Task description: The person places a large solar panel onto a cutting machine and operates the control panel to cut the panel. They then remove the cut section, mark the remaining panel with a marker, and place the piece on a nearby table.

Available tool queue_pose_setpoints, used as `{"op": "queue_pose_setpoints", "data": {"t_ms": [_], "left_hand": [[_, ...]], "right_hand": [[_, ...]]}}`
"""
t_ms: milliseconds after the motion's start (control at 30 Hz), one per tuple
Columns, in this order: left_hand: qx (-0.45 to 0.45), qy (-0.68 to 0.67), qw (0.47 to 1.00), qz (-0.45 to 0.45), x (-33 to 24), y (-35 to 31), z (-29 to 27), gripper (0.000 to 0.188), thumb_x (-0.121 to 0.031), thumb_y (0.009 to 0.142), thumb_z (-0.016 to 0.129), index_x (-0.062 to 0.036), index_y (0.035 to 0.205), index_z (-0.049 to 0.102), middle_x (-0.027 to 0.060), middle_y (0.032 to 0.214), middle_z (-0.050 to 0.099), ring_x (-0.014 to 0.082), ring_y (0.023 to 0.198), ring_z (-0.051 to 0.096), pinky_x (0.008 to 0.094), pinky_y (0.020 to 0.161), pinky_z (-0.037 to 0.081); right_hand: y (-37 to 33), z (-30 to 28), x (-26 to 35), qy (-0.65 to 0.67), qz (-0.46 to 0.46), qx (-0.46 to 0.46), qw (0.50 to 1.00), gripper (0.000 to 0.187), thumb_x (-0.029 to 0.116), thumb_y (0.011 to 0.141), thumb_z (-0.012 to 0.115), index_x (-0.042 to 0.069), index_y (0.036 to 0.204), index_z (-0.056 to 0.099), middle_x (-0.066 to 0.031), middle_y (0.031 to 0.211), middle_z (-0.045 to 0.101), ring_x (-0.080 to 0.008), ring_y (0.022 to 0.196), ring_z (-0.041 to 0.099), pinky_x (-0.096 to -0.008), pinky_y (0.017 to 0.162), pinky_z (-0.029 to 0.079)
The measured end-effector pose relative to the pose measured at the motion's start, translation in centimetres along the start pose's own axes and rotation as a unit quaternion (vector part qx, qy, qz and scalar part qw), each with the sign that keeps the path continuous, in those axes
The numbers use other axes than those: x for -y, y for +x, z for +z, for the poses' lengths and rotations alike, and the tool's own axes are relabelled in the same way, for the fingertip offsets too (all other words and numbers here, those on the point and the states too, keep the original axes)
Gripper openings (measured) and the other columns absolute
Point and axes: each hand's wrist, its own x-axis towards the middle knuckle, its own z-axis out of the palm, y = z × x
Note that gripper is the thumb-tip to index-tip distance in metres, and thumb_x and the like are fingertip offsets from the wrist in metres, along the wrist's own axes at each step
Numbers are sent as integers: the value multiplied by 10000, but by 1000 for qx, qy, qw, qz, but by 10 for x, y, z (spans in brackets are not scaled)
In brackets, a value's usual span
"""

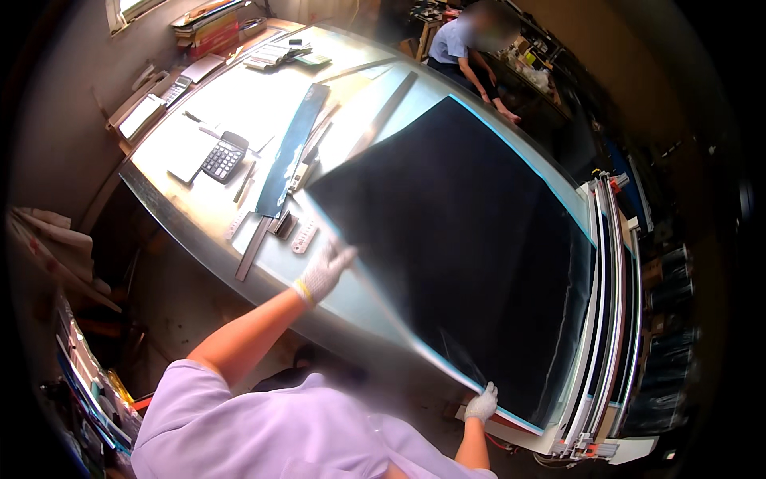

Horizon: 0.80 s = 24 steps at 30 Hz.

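Observation:
A large black sheet [455,239] with blue-and-white edges lies slantwise across the glossy worktable [351,307]. My left hand [323,273], in a white knit glove, is at the sheet's left edge, its fingertips touching or nearly touching it. Motion smears those fingers and the nearby edge, so their grip is unclear. At the near right corner, my right hand [482,405], gloved the same way, is closed over the sheet's front border. Faint creases run across the sheet close to that hand. Its right side reaches the long metal rails of a machine [606,319].
Left of the sheet lie a calculator [225,156], a long dark-blue strip [294,152], a cutter knife [302,172] and a dark metal bar [254,249]. Papers and folders [209,28] are stacked at the back left. Another person [471,48] sits beyond the far edge.

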Motion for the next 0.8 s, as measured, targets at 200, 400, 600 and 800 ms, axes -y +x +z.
{"op": "queue_pose_setpoints", "data": {"t_ms": [200, 400, 600, 800], "left_hand": [[66, -238, 953, -175, 102, 11, 27, 763, -584, 956, 457, -26, 1461, 332, 167, 1339, 526, 237, 1128, 571, 362, 973, 447], [150, -604, 722, -303, 147, -47, 78, 601, -420, 1027, 389, -24, 1470, 292, 149, 1439, 442, 296, 1274, 458, 422, 1091, 338], [77, -404, 905, -110, 195, -20, 62, 497, -367, 977, 438, -42, 1351, 392, 144, 1343, 434, 267, 1223, 420, 352, 1007, 352], [-26, -104, 981, -160, 121, -54, 38, 540, -386, 972, 520, -1, 1339, 426, 114, 1333, 487, 261, 1223, 459, 347, 1052, 359]], "right_hand": [[54, -88, 238, 124, -71, 128, 981, 522, 486, 949, 453, 39, 1036, 708, -248, 1047, 664, -428, 1007, 631, -471, 885, 500], [104, -87, 320, 331, -387, 23, 860, 578, 358, 914, 611, 42, 1379, 475, -201, 1346, 527, -362, 1228, 513, -406, 1053, 396], [91, -37, 279, 57, -235, 109, 964, 805, 551, 843, 609, 259, 1510, 266, -121, 1592, 163, -374, 1452, 150, -623, 1105, 245], [56, -25, 280, 31, -133, 26, 990, 751, 561, 854, 590, 236, 1482, 337, -151, 1543, 278, -381, 1386, 306, -566, 1044, 371]]}}
